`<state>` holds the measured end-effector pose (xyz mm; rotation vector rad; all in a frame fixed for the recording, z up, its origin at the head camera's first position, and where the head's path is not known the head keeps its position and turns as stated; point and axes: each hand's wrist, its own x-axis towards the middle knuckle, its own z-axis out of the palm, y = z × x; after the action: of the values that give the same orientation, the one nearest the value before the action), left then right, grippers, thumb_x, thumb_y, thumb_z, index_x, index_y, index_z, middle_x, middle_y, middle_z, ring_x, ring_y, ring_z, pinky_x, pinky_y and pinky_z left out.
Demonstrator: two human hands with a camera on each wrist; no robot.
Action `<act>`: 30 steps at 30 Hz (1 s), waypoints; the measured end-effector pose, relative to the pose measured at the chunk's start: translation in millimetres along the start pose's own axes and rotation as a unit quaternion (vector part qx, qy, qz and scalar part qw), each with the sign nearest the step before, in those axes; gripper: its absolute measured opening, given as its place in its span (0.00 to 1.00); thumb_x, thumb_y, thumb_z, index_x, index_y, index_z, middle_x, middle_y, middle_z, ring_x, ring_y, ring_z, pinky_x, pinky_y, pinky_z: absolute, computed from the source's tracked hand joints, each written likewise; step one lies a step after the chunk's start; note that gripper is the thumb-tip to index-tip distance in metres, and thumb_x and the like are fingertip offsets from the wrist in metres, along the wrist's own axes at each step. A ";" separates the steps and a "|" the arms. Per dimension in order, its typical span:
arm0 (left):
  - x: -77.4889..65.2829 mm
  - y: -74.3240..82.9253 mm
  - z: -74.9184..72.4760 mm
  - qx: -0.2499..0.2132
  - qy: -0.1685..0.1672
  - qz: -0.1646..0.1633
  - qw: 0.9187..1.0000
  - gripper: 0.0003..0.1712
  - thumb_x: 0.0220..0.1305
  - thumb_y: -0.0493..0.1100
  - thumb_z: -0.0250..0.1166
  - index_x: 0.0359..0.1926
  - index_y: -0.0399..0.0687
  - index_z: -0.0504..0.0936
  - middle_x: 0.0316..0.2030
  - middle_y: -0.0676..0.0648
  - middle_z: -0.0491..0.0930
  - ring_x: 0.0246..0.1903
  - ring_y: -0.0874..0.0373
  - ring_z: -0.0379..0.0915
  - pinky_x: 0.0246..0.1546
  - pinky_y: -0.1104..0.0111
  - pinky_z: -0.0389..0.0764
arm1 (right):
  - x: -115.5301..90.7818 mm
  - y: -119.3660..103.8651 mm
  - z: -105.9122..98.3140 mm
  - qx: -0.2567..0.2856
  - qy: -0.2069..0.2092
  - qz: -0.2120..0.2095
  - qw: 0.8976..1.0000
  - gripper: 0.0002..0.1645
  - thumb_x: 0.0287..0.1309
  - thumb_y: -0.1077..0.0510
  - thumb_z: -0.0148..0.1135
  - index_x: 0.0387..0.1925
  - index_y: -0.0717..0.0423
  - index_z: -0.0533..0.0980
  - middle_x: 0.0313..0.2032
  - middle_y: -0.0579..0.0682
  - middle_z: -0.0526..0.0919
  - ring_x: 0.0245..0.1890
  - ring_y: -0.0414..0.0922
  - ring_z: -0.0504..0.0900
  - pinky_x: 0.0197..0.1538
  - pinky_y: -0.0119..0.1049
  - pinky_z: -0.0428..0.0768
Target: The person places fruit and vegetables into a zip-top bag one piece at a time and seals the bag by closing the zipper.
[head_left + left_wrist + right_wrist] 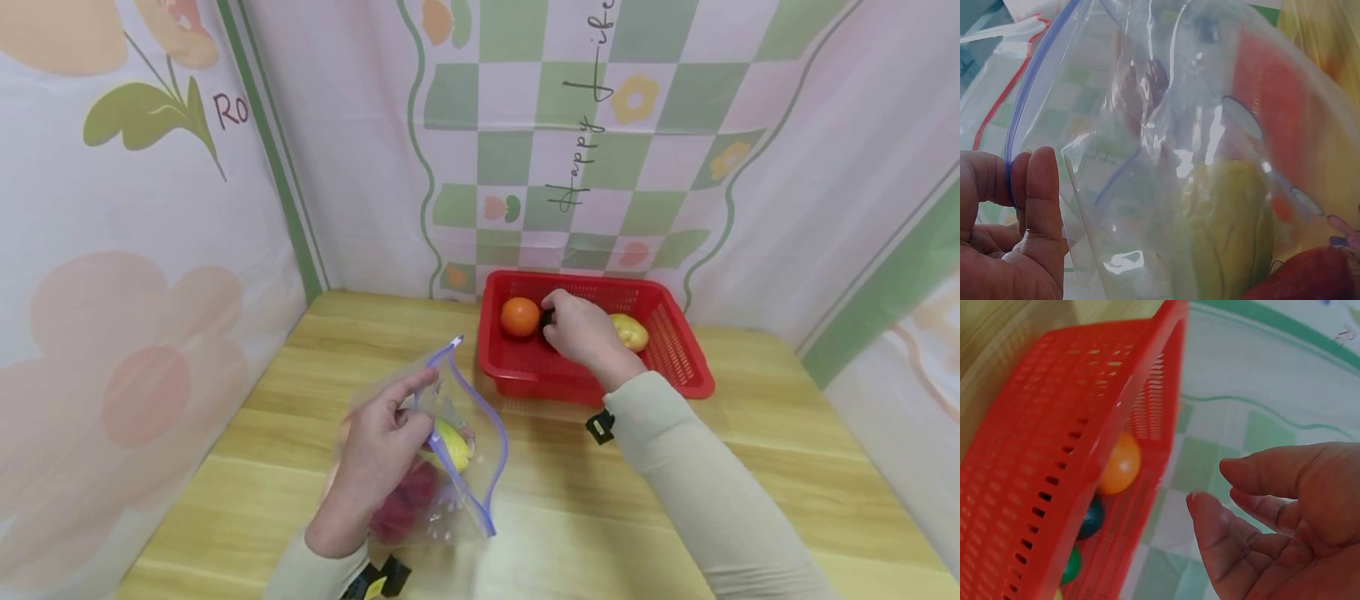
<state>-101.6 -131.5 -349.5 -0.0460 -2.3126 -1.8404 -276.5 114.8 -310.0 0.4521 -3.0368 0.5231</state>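
Left hand clamped on clear bag at near left, purple rim parted. Strip of desk separates bag and red basket. Right hand above basket, fingers apart, near dark round item and orange. Far edge just by curtain.

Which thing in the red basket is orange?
The round fruit, leftmost in the basket in the head view; the others visible are the dark one, green one and yellow one.
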 end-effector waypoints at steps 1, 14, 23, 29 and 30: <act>0.2 -0.3 -0.2 0.000 0.001 -0.001 1.000 0.30 0.55 0.33 0.56 0.59 0.61 0.77 0.09 0.50 0.62 0.07 0.62 0.52 0.04 0.72 0.55 | 3.4 1.0 1.2 -0.001 -0.007 0.004 1.000 0.24 0.60 0.59 0.58 0.57 0.62 0.71 0.50 0.60 0.80 0.48 0.54 0.78 0.57 0.52 0.75; -0.4 -1.8 -2.0 0.002 0.002 0.001 1.000 0.31 0.54 0.32 0.55 0.58 0.63 0.78 0.09 0.50 0.61 0.07 0.61 0.54 0.05 0.72 0.56 | 48.0 10.0 26.5 -0.032 -0.085 0.017 0.996 0.28 0.60 0.58 0.60 0.60 0.62 0.66 0.48 0.59 0.78 0.44 0.55 0.76 0.56 0.52 0.76; -1.5 -3.5 -4.5 -0.012 -0.012 0.008 1.000 0.33 0.56 0.30 0.55 0.60 0.63 0.76 0.09 0.48 0.64 0.06 0.61 0.54 0.04 0.72 0.57 | 68.5 10.2 41.6 -0.018 -0.136 0.056 0.989 0.24 0.62 0.52 0.57 0.58 0.57 0.69 0.41 0.55 0.77 0.41 0.54 0.75 0.50 0.50 0.77; -2.4 -2.7 -4.9 -0.026 -0.019 0.009 0.999 0.33 0.56 0.29 0.55 0.60 0.63 0.76 0.09 0.47 0.65 0.07 0.60 0.55 0.04 0.72 0.57 | 75.6 9.0 48.1 -0.017 -0.152 0.075 0.985 0.29 0.58 0.56 0.64 0.61 0.55 0.67 0.46 0.56 0.76 0.45 0.54 0.74 0.51 0.51 0.78; -2.4 -2.6 -4.9 -0.029 -0.019 0.008 0.999 0.33 0.56 0.29 0.55 0.60 0.63 0.76 0.09 0.46 0.65 0.07 0.60 0.55 0.04 0.72 0.57 | 76.3 9.0 49.3 -0.019 -0.155 0.073 0.985 0.33 0.58 0.56 0.64 0.64 0.55 0.65 0.50 0.57 0.74 0.48 0.55 0.73 0.53 0.53 0.77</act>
<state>-99.0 -136.7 -351.3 -0.1084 -2.2763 -1.9147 -351.1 85.4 -353.6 0.3396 -3.3918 0.4365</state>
